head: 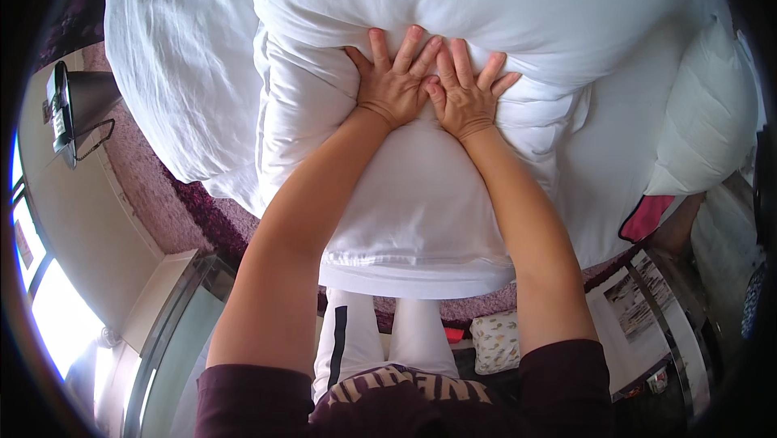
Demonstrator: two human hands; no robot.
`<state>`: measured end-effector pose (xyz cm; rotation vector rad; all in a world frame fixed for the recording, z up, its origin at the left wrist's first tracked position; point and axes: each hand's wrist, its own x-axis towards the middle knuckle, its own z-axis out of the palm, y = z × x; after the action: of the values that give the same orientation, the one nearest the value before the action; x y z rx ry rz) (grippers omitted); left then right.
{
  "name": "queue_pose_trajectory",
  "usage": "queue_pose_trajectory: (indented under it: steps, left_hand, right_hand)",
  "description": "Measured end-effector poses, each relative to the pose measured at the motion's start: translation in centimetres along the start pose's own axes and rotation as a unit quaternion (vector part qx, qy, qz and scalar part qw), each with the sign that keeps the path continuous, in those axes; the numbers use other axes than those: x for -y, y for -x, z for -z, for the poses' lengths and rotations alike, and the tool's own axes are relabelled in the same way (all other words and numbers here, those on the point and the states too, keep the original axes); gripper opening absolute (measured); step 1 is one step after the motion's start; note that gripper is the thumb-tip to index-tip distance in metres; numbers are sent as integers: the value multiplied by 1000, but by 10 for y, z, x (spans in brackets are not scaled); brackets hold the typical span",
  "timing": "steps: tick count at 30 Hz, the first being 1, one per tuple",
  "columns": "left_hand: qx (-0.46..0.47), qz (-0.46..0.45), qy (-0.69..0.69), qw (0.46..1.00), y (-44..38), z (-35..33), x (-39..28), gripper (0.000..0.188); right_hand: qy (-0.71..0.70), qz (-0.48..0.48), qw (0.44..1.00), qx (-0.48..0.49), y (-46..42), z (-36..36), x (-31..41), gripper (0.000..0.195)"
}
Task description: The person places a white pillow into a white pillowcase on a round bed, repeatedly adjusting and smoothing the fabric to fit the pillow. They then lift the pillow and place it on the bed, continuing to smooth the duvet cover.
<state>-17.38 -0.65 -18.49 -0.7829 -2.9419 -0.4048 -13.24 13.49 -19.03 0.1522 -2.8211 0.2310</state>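
My left hand (391, 80) lies palm down on a thick piece of white bedding (413, 189), its fingers spread. Beside it my right hand (467, 89) presses on the same bedding, fingers also apart. The two hands meet at their inner edges, where thumb and fingers overlap a little. Both arms reach forward nearly straight, and the fabric dents and creases around the fingers. Whether this is a large pillow or a folded duvet I cannot tell. A stitched hem (419, 259) runs along its near end, close to my legs. Neither hand holds anything.
More white bedding (176, 68) hangs at the left, above a pink and purple rug (136, 177). A white pillow (704, 110) sits at the right, near pink cloth (646, 216). A dark device with a coiled cord (73, 110), a glass-topped surface (188, 310) and a patterned cushion (496, 344) are around me.
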Motion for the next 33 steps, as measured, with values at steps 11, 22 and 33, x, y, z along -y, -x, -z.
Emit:
queue_pose_trajectory:
  steps: [11,22,33]
  left_hand:
    - [-3,-9,-47,999,-28,33,-8,64]
    - [202,24,19,979,116,104,-60,63]
    - [213,-18,64,975,168,101,-69,70]
  right_hand:
    - [-41,6,999,-16,-28,17,-11,51]
    - [-90,-38,982,164,104,117,65,58]
    - [-68,-30,973,219,156,135,81,59]
